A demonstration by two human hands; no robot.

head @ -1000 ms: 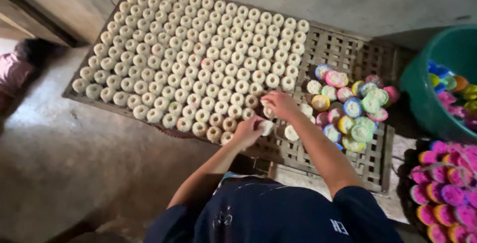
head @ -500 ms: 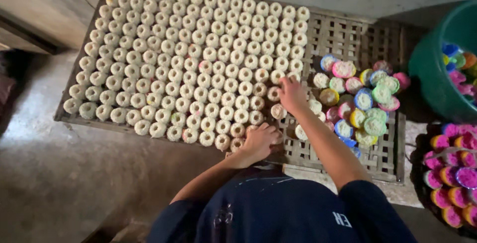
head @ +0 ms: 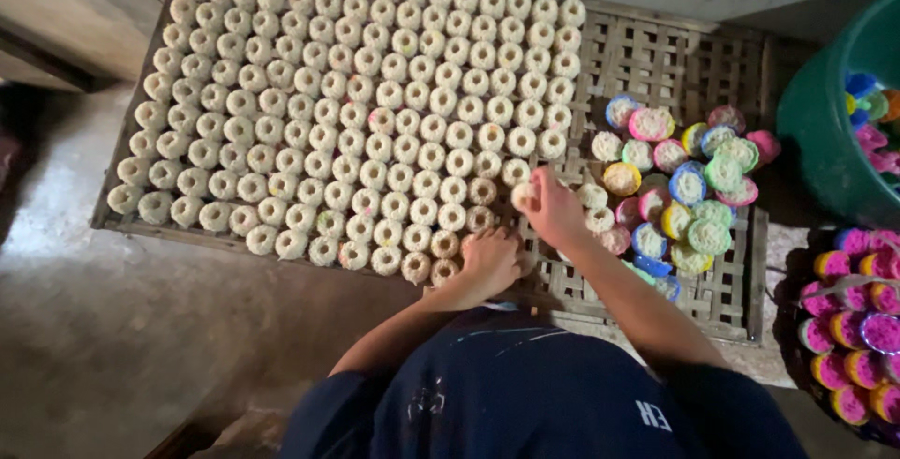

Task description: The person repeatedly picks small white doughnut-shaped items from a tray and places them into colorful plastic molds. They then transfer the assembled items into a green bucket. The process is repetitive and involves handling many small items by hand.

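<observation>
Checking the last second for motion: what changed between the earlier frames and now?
The right hand moved from the grid's near edge up to its right edge and now pinches a pale round piece. The left hand stayed resting at the near edge of the woven tray. The rows of pale pieces and the pile of coloured cups look unchanged.

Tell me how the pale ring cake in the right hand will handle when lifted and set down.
The cake in the right hand looks like a loose noodle nest, so it is probably light and crumbly: pinch gently. Its squat ring shape, like the rows sitting flat on the woven tray, suggests it will sit flat rather than roll.
</observation>
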